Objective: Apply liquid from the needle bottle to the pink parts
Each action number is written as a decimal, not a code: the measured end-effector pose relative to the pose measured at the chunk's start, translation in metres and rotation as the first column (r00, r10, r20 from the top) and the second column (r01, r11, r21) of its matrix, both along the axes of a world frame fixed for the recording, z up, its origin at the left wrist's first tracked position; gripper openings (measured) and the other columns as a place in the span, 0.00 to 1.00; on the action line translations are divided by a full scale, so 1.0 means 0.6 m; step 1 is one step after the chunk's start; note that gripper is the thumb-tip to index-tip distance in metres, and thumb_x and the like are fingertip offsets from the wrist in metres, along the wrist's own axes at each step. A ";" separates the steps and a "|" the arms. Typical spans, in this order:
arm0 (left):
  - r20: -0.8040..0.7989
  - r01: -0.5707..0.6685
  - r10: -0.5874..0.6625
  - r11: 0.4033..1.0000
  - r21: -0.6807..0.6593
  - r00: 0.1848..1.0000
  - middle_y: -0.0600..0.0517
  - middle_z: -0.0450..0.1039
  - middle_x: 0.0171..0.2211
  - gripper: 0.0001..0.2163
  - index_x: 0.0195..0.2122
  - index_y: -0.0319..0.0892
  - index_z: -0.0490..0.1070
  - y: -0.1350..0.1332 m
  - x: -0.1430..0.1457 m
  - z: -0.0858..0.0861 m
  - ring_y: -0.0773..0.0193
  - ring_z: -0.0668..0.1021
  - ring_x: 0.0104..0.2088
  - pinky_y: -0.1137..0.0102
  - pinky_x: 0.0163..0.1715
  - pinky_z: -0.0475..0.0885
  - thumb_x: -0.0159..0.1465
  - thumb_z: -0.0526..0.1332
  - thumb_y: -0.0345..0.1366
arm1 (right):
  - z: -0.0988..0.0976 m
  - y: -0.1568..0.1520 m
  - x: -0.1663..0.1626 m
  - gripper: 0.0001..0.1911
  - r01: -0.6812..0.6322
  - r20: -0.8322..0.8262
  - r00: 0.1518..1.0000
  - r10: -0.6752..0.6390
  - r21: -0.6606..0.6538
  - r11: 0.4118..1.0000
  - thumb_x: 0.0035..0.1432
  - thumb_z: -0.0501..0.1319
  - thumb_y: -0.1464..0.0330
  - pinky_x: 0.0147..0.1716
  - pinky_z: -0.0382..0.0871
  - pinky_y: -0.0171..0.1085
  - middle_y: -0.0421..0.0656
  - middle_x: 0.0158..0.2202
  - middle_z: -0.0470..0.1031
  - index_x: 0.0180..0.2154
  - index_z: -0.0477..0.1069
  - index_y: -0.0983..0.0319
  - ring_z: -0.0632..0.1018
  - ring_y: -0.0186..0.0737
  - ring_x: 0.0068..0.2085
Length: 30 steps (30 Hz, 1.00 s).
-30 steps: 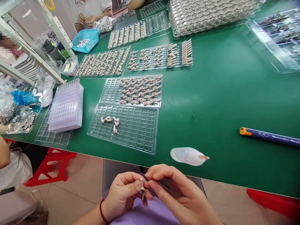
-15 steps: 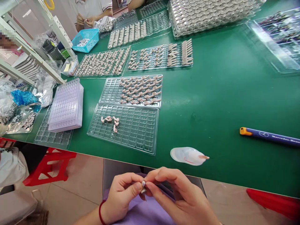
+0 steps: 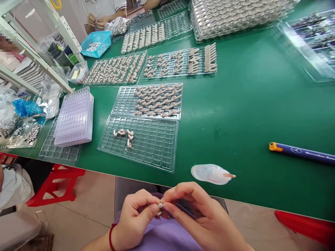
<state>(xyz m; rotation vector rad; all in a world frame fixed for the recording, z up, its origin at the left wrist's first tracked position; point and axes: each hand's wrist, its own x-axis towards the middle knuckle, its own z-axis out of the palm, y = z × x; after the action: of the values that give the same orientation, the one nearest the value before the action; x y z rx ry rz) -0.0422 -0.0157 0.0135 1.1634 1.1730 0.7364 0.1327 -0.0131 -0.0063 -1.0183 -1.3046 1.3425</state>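
Note:
My left hand [image 3: 136,218] and my right hand [image 3: 199,216] meet over my lap, below the table's front edge. Both pinch one tiny pale part [image 3: 160,206] between thumb and fingertips. The part is mostly hidden by the fingers. A red band circles my left wrist. Just beyond the hands, on the green table [image 3: 248,104], lies a clear grid tray [image 3: 157,146] with a few small pink parts [image 3: 125,134] in its left cells. A shallow clear dish [image 3: 209,173] with a small stick on its rim sits to the right of that tray.
Behind stand more clear trays of pink parts [image 3: 159,101], a stack of lilac trays [image 3: 74,118], a blue basket [image 3: 95,43] and stacked full trays at the back. A blue pen-like tool [image 3: 300,151] lies right. Another person's hands [image 3: 95,21] work at the far edge. A red stool [image 3: 54,188] stands left.
The small part, which stood out between my fingertips with a thin stem showing, is now pinched closer and almost hidden. My hands have shifted only slightly.

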 end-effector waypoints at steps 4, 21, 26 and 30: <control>-0.088 0.044 -0.037 0.996 0.079 0.995 0.46 0.78 0.27 0.17 0.31 0.40 0.81 0.001 -0.001 0.001 0.61 0.73 0.31 0.69 0.36 0.68 0.67 0.60 0.45 | 0.004 0.004 0.001 0.05 -0.017 -0.005 1.000 0.017 -0.054 0.998 0.61 0.62 0.67 0.30 0.78 0.31 0.39 0.30 0.76 0.35 0.65 0.57 0.80 0.33 0.29; 0.390 -0.014 0.188 0.913 -0.408 0.901 0.50 0.73 0.20 0.16 0.28 0.36 0.79 -0.001 0.008 -0.031 0.68 0.74 0.23 0.73 0.26 0.68 0.54 0.72 0.46 | -0.019 -0.011 -0.016 0.08 0.002 -0.278 0.959 -0.060 -0.207 0.978 0.61 0.63 0.67 0.28 0.77 0.32 0.37 0.31 0.74 0.37 0.63 0.57 0.78 0.31 0.26; 0.444 -0.010 0.253 0.877 -0.480 0.860 0.51 0.74 0.19 0.15 0.27 0.36 0.80 0.003 0.014 -0.029 0.69 0.75 0.22 0.76 0.23 0.68 0.52 0.74 0.44 | -0.015 -0.013 -0.018 0.08 0.008 -0.281 0.957 -0.066 -0.202 0.979 0.62 0.63 0.69 0.29 0.77 0.31 0.36 0.32 0.75 0.38 0.62 0.57 0.79 0.30 0.26; 0.468 -0.005 0.266 0.873 -0.487 0.843 0.50 0.75 0.20 0.13 0.27 0.37 0.80 0.003 0.015 -0.029 0.70 0.75 0.21 0.77 0.22 0.69 0.52 0.74 0.43 | -0.014 -0.012 -0.020 0.08 0.047 -0.239 0.967 -0.093 -0.193 0.980 0.62 0.62 0.69 0.29 0.76 0.31 0.35 0.31 0.75 0.38 0.62 0.56 0.78 0.29 0.26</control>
<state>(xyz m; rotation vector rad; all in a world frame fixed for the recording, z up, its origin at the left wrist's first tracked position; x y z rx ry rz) -0.0332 -0.0137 -0.0036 0.4207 0.8973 0.7613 0.1206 -0.0203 -0.0145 -0.9775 -0.9627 1.5049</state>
